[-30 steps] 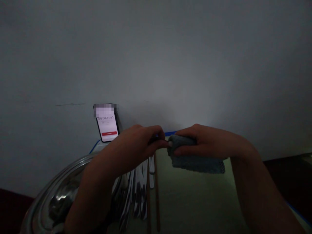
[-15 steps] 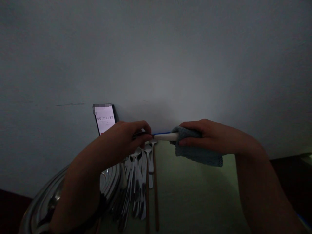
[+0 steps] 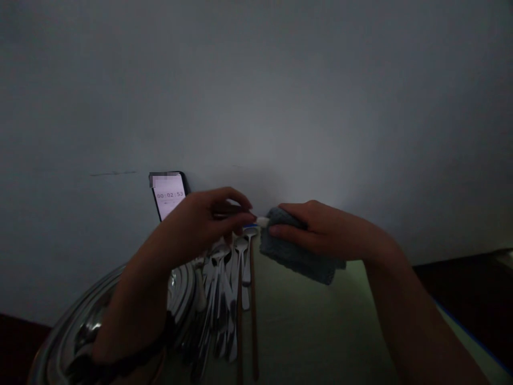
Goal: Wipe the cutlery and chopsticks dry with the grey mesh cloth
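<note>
My left hand (image 3: 208,219) pinches one end of a thin utensil with a white handle (image 3: 262,221), held level above the table. My right hand (image 3: 316,230) grips a folded grey-blue cloth (image 3: 296,256) that is wrapped around the rest of that utensil, so only a short white stub shows between the hands. The hands are nearly touching. Below them several metal spoons (image 3: 224,283) lie side by side on the pale green table (image 3: 320,331), with two brown wooden sticks (image 3: 252,310) next to them.
A large shiny metal bowl (image 3: 80,331) sits at the lower left, under my left forearm. A phone (image 3: 170,195) with a lit timer screen leans against the grey wall behind the table. The room is dim; dark floor shows at the right.
My right hand slid the cloth left along the utensil, covering the white handle that showed half a second ago. Both hands have shifted slightly left.
</note>
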{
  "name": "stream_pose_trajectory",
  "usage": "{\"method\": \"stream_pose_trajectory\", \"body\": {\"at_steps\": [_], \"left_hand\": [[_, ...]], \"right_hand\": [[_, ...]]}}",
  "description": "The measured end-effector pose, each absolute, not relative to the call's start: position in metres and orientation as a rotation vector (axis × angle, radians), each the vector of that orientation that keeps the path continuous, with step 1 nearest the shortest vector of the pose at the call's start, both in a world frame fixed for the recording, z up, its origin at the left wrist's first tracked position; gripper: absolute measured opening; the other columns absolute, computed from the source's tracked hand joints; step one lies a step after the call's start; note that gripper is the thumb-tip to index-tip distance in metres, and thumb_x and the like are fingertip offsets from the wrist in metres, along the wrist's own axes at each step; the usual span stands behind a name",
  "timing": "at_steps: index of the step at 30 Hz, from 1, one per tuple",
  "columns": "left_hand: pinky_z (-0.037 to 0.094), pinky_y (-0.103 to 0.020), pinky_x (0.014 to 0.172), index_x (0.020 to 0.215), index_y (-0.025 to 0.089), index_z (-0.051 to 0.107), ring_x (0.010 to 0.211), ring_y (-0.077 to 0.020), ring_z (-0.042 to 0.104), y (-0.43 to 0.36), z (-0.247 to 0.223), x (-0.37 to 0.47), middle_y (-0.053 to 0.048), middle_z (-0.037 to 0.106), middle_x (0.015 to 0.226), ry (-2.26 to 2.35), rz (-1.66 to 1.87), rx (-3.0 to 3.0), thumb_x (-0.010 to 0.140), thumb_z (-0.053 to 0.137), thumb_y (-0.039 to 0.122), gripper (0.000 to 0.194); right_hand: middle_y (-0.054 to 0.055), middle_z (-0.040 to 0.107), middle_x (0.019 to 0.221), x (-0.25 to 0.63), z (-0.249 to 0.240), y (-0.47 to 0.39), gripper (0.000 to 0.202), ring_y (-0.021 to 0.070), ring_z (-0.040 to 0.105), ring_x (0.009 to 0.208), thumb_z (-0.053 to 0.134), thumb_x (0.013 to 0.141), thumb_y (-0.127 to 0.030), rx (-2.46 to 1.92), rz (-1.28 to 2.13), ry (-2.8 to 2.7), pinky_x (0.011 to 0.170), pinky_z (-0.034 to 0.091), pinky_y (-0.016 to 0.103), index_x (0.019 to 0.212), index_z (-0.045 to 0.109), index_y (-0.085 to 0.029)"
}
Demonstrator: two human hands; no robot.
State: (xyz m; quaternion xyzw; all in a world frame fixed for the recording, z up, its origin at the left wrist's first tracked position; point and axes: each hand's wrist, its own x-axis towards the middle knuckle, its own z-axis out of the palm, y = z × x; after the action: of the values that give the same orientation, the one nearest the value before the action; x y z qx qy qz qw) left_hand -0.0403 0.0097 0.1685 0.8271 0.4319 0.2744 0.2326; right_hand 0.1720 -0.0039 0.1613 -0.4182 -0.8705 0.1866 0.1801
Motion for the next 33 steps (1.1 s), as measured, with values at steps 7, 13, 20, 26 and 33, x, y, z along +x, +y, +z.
{"method": "stream_pose_trajectory", "body": {"at_steps": [7, 13, 20, 26, 33], "left_hand": [[0.043, -0.016, 0.052, 0.102, 0.015, 0.056, 0.06, -0.0074, 0.056, 0.001, 0.175, -0.029, 0.003, 0.063, 0.072, 1.13, 0.935, 2.059, 0.082, 0.058, 0.029, 0.024], [0.043, -0.015, 0.051, 0.096, 0.015, 0.061, 0.053, -0.0055, 0.052, -0.005, 0.18, -0.027, 0.006, 0.056, 0.062, 1.082, 0.927, 2.066, 0.081, 0.058, 0.024, 0.018], [0.043, -0.015, 0.043, 0.079, 0.017, 0.063, 0.045, -0.0072, 0.053, -0.004, 0.179, -0.028, 0.005, 0.061, 0.059, 1.173, 1.075, 2.042, 0.078, 0.06, 0.027, 0.011], [0.043, -0.012, 0.044, 0.082, 0.014, 0.062, 0.047, -0.0051, 0.053, -0.006, 0.181, -0.024, 0.004, 0.06, 0.062, 1.263, 1.162, 2.028, 0.079, 0.06, 0.024, 0.011], [0.046, -0.013, 0.044, 0.082, 0.015, 0.061, 0.056, -0.0094, 0.061, -0.002, 0.177, -0.023, 0.0, 0.066, 0.069, 1.165, 1.398, 1.834, 0.078, 0.062, 0.027, 0.012]], "right_hand": [[-0.001, 0.056, 0.073, 0.164, 0.157, 0.001, 0.03, 0.01, 0.048, 0.063, 0.032, 0.091, -0.042, -0.97, 0.564, -2.282, 0.059, 0.035, 0.023, 0.084, 0.05, -0.018], [-0.002, 0.054, 0.071, 0.16, 0.151, 0.002, 0.032, 0.0089, 0.047, 0.063, 0.033, 0.09, -0.042, -0.844, 0.691, -2.19, 0.056, 0.036, 0.022, 0.078, 0.05, -0.018], [-0.002, 0.053, 0.071, 0.152, 0.142, 0.008, 0.035, 0.0101, 0.047, 0.065, 0.031, 0.09, -0.045, -0.866, 0.751, -2.058, 0.06, 0.038, 0.024, 0.077, 0.049, -0.018], [0.0, 0.056, 0.076, 0.157, 0.139, 0.016, 0.039, 0.0132, 0.05, 0.072, 0.031, 0.089, -0.048, -0.903, 0.849, -1.994, 0.068, 0.039, 0.027, 0.078, 0.053, -0.019], [-0.001, 0.055, 0.07, 0.17, 0.144, 0.016, 0.035, 0.012, 0.048, 0.065, 0.036, 0.088, -0.046, -0.934, 0.917, -1.992, 0.061, 0.038, 0.025, 0.079, 0.056, -0.019]]}}
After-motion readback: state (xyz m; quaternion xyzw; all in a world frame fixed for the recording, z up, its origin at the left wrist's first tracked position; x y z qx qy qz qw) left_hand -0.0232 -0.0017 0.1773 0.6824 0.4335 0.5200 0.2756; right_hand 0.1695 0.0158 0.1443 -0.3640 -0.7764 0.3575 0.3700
